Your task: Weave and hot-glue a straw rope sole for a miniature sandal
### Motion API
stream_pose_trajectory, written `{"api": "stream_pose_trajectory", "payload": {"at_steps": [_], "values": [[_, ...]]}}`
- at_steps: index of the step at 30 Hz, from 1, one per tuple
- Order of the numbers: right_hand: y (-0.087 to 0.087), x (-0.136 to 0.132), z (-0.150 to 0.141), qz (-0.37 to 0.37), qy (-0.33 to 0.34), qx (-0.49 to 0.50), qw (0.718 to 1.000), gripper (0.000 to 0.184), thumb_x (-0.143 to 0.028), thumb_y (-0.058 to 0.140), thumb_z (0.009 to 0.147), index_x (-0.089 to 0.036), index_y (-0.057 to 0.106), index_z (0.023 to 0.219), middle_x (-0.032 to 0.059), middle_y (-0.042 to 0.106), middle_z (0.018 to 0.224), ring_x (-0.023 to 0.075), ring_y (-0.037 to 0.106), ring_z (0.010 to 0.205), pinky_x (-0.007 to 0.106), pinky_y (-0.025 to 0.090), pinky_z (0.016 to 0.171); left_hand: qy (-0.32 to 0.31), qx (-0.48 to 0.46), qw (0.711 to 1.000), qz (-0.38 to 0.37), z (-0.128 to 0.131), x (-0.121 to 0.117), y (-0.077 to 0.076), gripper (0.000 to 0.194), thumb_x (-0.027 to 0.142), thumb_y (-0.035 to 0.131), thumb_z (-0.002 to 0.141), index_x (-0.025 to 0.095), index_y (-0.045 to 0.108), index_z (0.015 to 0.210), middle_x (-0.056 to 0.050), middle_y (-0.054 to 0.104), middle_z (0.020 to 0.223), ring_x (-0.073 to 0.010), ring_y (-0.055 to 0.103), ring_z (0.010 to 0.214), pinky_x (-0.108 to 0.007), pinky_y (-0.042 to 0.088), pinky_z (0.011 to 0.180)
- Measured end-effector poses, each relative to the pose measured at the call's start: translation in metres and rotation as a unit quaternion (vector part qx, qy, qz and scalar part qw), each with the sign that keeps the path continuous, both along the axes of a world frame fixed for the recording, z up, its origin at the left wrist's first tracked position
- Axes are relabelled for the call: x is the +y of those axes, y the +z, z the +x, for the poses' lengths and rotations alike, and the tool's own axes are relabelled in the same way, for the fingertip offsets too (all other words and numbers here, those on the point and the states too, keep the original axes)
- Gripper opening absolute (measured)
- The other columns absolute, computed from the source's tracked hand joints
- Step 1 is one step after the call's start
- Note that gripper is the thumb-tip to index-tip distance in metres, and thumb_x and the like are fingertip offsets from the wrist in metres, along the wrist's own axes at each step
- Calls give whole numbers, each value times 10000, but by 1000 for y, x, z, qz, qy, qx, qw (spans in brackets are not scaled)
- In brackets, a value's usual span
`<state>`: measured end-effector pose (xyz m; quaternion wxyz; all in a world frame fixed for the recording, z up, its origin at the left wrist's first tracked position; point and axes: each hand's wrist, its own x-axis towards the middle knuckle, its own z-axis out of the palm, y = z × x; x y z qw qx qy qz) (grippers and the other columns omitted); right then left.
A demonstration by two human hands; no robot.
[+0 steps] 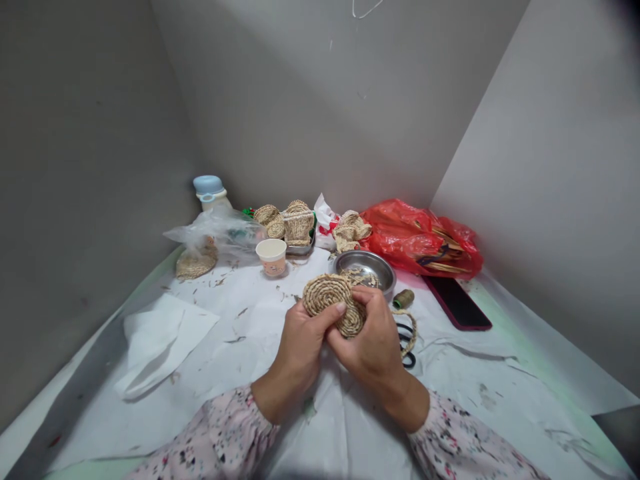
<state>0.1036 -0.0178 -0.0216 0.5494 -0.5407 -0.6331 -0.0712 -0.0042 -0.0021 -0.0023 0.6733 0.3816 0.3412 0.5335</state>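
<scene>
Between my two hands is a coiled straw braid piece (327, 293), made of a larger round spiral and a smaller one at its lower right. My left hand (303, 337) grips its lower left side, thumb pressed flat across the front. Fingers of my right hand (373, 337) pinch the smaller spiral from the right. A loose straw braid (414, 333) emerges beyond my right hand and curves over black-handled scissors (409, 360), which the hand partly hides. Behind the coil stands a steel bowl (390, 273) with straw scraps inside. A spool of olive thread (403, 298) lies nearby.
White paper (240, 387) covers the table. Farther back are a paper cup (273, 259), woven straw pieces (299, 227), a clear plastic bag (225, 230), a blue-lidded bottle (209, 190) and a red bag (400, 233) of straw. A phone (460, 303) lies right; folded paper (160, 340) left. Grey walls surround.
</scene>
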Motion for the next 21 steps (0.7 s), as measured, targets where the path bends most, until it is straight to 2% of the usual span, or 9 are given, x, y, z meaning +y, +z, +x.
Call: {"api": "stream_pose_trajectory", "payload": {"at_steps": [5, 21], "values": [[-1, 0, 0, -4, 0, -1, 1000, 433, -202, 664, 669, -181, 487, 1063, 115, 609, 1009, 287, 620, 954, 470, 538, 830, -1, -6, 1000, 6, 1, 0, 2, 236, 194, 758, 735, 128, 704, 955, -79, 744, 892, -175, 668, 786, -304, 533, 781], [-1, -1, 0, -1, 1, 2, 1000, 458, -193, 656, 671, -194, 466, 1088, 102, 591, 1007, 288, 614, 959, 484, 543, 828, 1, -4, 1000, 6, 1, 0, 3, 239, 198, 763, 729, 127, 715, 951, -89, 749, 936, -174, 670, 794, -298, 535, 784]]}}
